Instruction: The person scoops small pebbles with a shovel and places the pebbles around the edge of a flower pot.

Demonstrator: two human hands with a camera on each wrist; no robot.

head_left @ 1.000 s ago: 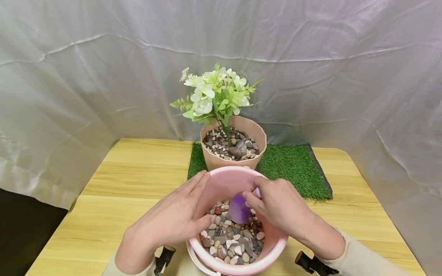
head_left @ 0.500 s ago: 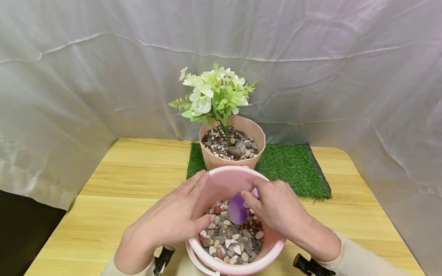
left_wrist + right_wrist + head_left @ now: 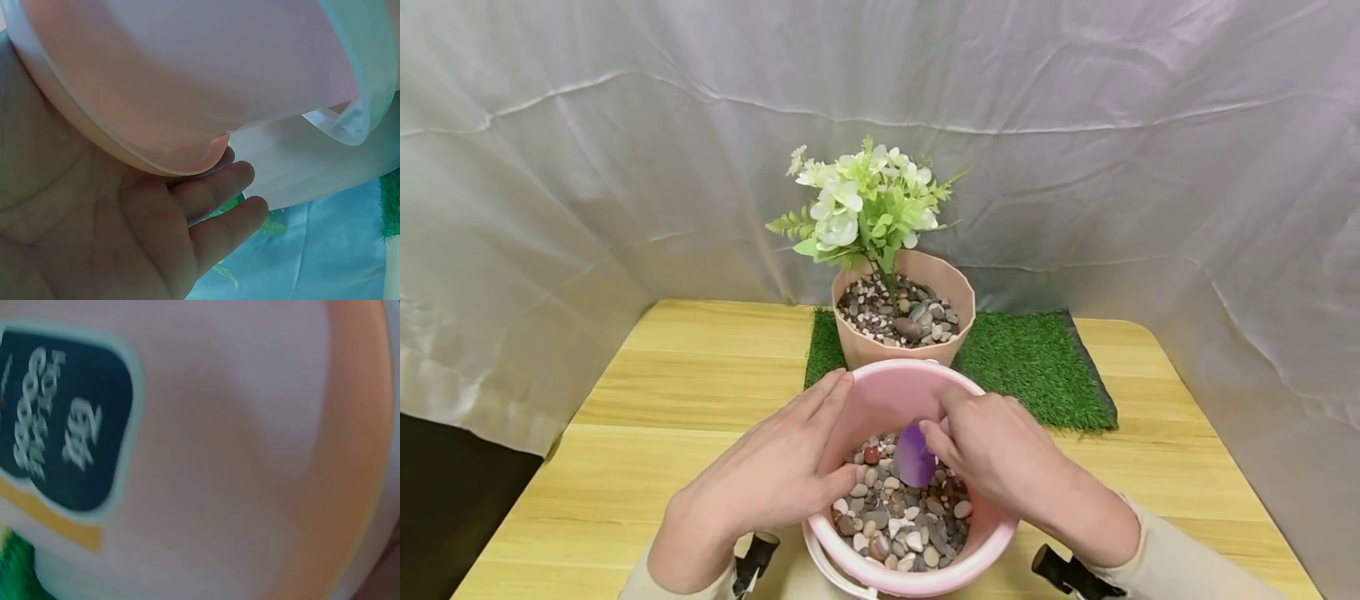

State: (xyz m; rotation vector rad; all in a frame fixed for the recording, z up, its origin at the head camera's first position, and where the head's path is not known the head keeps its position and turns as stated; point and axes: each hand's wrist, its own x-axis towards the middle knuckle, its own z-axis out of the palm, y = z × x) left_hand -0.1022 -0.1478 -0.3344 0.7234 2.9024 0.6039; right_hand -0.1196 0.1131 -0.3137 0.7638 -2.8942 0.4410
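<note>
A pink bucket (image 3: 898, 379) holds several mixed pebbles (image 3: 895, 525). My left hand (image 3: 778, 462) rests across its left rim, fingers straight along the edge and thumb over the inside. In the left wrist view the palm of that hand (image 3: 119, 212) lies against the bucket's outer wall (image 3: 206, 62). My right hand (image 3: 1007, 442) grips the handle of a purple scoop (image 3: 915, 457) at the bucket's right side; the scoop's rounded blade tilts down at the pebbles. The right wrist view shows the bucket's wall (image 3: 206, 456) with a dark label (image 3: 69, 419), and the scoop is hidden there.
Just behind the bucket stands a peach flowerpot (image 3: 955, 292) with pebbles and a white-flowered plant (image 3: 872, 200). It sits on a green turf mat (image 3: 1037, 367). Beneath is a wooden table (image 3: 700, 375), bordered by a grey cloth (image 3: 700, 167) at the back and sides.
My right hand has shifted slightly left, and the scoop's handle now shows less beyond its fingers. The scoop's blade has moved a little left. The left hand has stayed almost still on the rim.
</note>
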